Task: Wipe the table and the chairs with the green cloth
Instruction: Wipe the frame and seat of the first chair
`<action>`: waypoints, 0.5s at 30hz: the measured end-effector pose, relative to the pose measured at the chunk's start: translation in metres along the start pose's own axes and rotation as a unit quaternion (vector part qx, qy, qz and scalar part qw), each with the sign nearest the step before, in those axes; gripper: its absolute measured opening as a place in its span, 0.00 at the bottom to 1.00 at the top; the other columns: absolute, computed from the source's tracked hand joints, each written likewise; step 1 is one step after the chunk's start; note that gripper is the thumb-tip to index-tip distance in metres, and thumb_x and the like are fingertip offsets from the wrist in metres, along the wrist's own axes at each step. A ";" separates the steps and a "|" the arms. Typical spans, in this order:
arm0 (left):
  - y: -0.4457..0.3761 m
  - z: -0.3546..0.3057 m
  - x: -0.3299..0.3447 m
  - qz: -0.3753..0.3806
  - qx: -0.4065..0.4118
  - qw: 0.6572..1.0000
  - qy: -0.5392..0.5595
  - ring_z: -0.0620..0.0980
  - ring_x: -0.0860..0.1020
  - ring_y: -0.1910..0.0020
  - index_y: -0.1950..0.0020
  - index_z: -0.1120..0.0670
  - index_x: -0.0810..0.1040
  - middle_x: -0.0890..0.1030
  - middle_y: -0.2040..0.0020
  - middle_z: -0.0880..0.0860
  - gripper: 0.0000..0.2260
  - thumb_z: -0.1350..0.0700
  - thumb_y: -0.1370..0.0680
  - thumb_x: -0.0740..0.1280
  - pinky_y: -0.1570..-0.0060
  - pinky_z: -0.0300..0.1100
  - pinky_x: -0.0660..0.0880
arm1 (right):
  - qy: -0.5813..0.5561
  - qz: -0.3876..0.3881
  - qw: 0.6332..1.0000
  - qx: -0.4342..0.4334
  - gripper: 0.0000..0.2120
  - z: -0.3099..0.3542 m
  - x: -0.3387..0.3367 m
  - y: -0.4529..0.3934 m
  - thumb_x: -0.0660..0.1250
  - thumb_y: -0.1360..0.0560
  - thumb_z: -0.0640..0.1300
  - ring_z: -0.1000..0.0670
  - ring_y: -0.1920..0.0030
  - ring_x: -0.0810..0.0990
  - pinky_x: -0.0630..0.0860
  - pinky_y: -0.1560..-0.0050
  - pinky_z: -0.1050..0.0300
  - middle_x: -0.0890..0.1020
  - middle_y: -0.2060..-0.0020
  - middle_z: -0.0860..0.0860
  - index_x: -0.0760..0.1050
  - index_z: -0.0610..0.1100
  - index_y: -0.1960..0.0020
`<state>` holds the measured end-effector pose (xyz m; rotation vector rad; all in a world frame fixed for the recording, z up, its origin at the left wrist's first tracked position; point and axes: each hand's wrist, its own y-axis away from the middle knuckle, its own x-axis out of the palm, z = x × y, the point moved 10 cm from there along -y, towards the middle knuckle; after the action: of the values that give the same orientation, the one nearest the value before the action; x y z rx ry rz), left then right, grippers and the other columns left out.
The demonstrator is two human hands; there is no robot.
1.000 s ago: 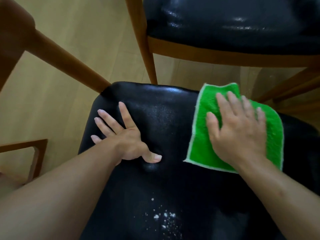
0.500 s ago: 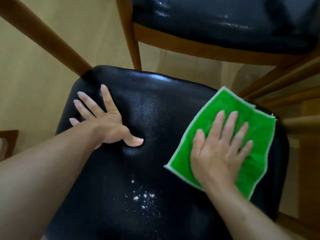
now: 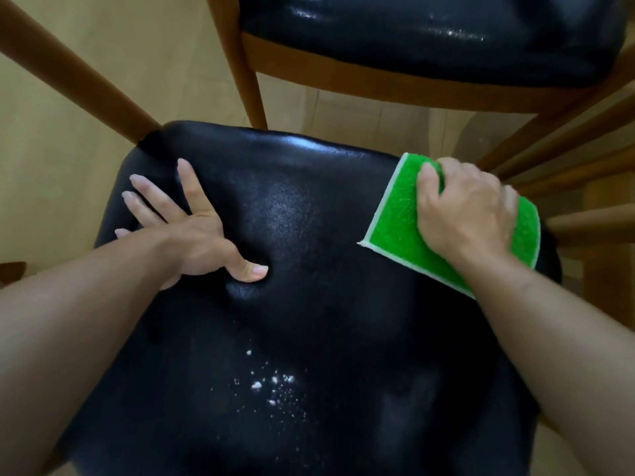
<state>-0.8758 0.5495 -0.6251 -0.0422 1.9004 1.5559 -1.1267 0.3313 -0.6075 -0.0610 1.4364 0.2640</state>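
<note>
A black padded chair seat point(image 3: 326, 235) fills the middle of the view. My left hand point(image 3: 185, 231) lies flat on its left part, fingers spread and thumb pressing into the cushion. At the seat's far right edge my right hand point(image 3: 467, 211) grips the green cloth point(image 3: 398, 218), fingers curled into its top fold. The cloth looks folded, with a white border showing along its left and lower sides. White crumbs point(image 3: 271, 383) lie scattered on the near middle of the seat.
A second chair with a black seat point(image 3: 429, 32) and a wooden frame point(image 3: 378, 87) stands just beyond. Wooden rails point(image 3: 563, 159) run at the right and a wooden bar point(image 3: 75, 73) at the upper left. Pale wood floor point(image 3: 68, 166) surrounds the chairs.
My right hand went from lying flat on the spread cloth to gripping it, and the cloth has bunched and shifted toward the seat's right edge. My left hand stays put.
</note>
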 end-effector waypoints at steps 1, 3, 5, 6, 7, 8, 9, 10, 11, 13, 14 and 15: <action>0.000 0.000 0.000 0.002 -0.001 1.000 -0.001 0.62 0.19 0.35 0.62 0.40 0.10 0.14 0.38 0.62 0.69 0.39 0.46 0.82 0.33 0.70 0.37 | -0.016 -0.015 1.000 0.008 0.25 -0.004 -0.002 0.009 0.47 0.22 0.59 0.41 0.37 0.71 0.59 0.33 0.37 0.77 0.39 0.45 0.73 0.48 0.37; 0.001 -0.001 -0.001 0.005 -0.005 1.000 -0.003 0.62 0.19 0.35 0.62 0.40 0.10 0.14 0.39 0.62 0.69 0.39 0.46 0.82 0.33 0.70 0.37 | -0.031 -0.020 0.999 0.035 0.26 -0.017 -0.005 0.033 0.47 0.22 0.59 0.43 0.28 0.64 0.54 0.30 0.36 0.70 0.30 0.48 0.67 0.49 0.29; 0.003 -0.002 -0.002 0.005 -0.007 1.000 -0.015 0.63 0.20 0.34 0.60 0.42 0.10 0.15 0.38 0.64 0.70 0.38 0.46 0.81 0.33 0.69 0.36 | -0.021 0.004 0.997 0.072 0.30 -0.033 -0.003 0.061 0.46 0.23 0.60 0.43 0.24 0.55 0.50 0.28 0.36 0.60 0.23 0.49 0.58 0.50 0.23; 0.003 -0.002 -0.003 0.004 -0.008 1.000 -0.022 0.64 0.21 0.34 0.60 0.43 0.10 0.15 0.38 0.64 0.70 0.37 0.46 0.81 0.34 0.69 0.36 | -0.014 0.017 0.996 0.084 0.31 -0.037 0.000 0.075 0.45 0.23 0.60 0.43 0.23 0.52 0.49 0.27 0.35 0.56 0.22 0.49 0.54 0.50 0.22; 0.003 -0.001 -0.003 0.005 -0.010 1.000 -0.025 0.64 0.21 0.34 0.60 0.44 0.09 0.15 0.38 0.65 0.70 0.37 0.45 0.80 0.34 0.69 0.36 | -0.005 0.032 0.995 0.092 0.32 -0.039 0.003 0.087 0.44 0.23 0.60 0.42 0.23 0.50 0.48 0.27 0.34 0.53 0.21 0.49 0.51 0.50 0.21; 0.004 0.000 -0.003 0.006 -0.012 1.000 -0.025 0.65 0.21 0.34 0.60 0.45 0.09 0.15 0.38 0.65 0.70 0.37 0.45 0.80 0.34 0.69 0.35 | 0.004 0.047 0.994 0.098 0.33 -0.039 0.007 0.097 0.43 0.23 0.60 0.41 0.23 0.49 0.48 0.28 0.33 0.51 0.21 0.48 0.48 0.49 0.21; 0.004 0.000 -0.003 0.008 -0.012 1.000 -0.023 0.65 0.20 0.35 0.59 0.45 0.09 0.15 0.39 0.65 0.70 0.37 0.44 0.80 0.34 0.69 0.35 | 0.013 0.061 0.993 0.104 0.34 -0.037 0.010 0.101 0.42 0.23 0.60 0.39 0.23 0.48 0.47 0.28 0.32 0.49 0.21 0.47 0.46 0.48 0.21; 0.004 0.001 -0.003 0.010 -0.011 1.000 -0.020 0.65 0.20 0.35 0.59 0.45 0.09 0.15 0.40 0.66 0.70 0.37 0.43 0.80 0.34 0.69 0.35 | 0.023 0.072 0.991 0.108 0.34 -0.034 0.013 0.100 0.42 0.23 0.60 0.38 0.23 0.47 0.47 0.29 0.31 0.48 0.21 0.46 0.46 0.47 0.21; 0.004 0.001 -0.003 0.010 -0.011 1.000 -0.017 0.65 0.20 0.35 0.58 0.45 0.09 0.14 0.40 0.66 0.69 0.38 0.43 0.80 0.35 0.69 0.34 | 0.030 0.078 0.990 0.115 0.34 -0.030 0.014 0.096 0.42 0.24 0.59 0.36 0.24 0.46 0.47 0.30 0.29 0.48 0.21 0.45 0.45 0.46 0.21; 0.004 0.001 -0.003 0.010 -0.007 1.000 -0.013 0.65 0.20 0.36 0.57 0.46 0.10 0.14 0.40 0.66 0.69 0.38 0.42 0.80 0.35 0.69 0.34 | 0.026 0.081 0.987 0.136 0.35 -0.022 0.015 0.082 0.41 0.24 0.59 0.32 0.24 0.45 0.45 0.32 0.25 0.48 0.21 0.45 0.46 0.45 0.21; 0.003 0.001 -0.003 0.007 -0.005 1.000 -0.013 0.64 0.20 0.36 0.57 0.46 0.10 0.14 0.41 0.65 0.69 0.38 0.42 0.80 0.35 0.69 0.34 | 0.016 0.080 0.986 0.144 0.35 -0.015 0.016 0.072 0.41 0.24 0.60 0.31 0.25 0.44 0.45 0.33 0.24 0.48 0.21 0.44 0.46 0.45 0.21; 0.002 0.001 -0.003 0.005 -0.006 1.000 -0.014 0.64 0.20 0.36 0.58 0.45 0.10 0.14 0.41 0.65 0.69 0.38 0.42 0.80 0.35 0.69 0.34 | 0.009 0.078 0.986 0.145 0.35 -0.006 0.018 0.064 0.41 0.24 0.60 0.31 0.25 0.44 0.43 0.33 0.24 0.48 0.21 0.44 0.46 0.45 0.21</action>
<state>-0.8741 0.5498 -0.6220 -0.0157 1.8722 1.5654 -1.1439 0.3943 -0.6183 0.2887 1.4864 0.1797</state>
